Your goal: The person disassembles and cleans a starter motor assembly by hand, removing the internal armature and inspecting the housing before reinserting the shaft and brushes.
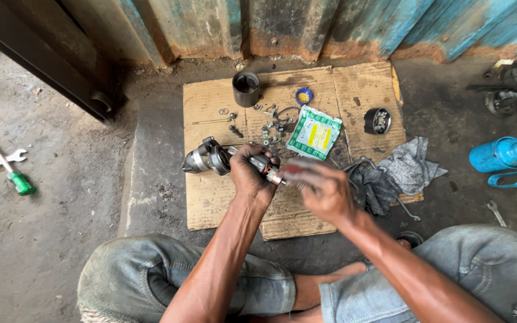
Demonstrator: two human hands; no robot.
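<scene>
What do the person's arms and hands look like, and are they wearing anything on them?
Both arms are bare all the way down, with no sleeves in sight. The left hand and right hand wear no gloves, and no watch, ring or bracelet shows. The right hand is blurred, so small details there cannot be told. Lower down, the person wears faded, worn blue-grey denim trousers.

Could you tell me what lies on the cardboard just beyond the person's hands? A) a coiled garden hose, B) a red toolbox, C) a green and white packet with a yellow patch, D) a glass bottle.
C: a flat green and white packet with a yellow patch lies on the cardboard, just beyond the left hand that grips the metal motor part.
</scene>
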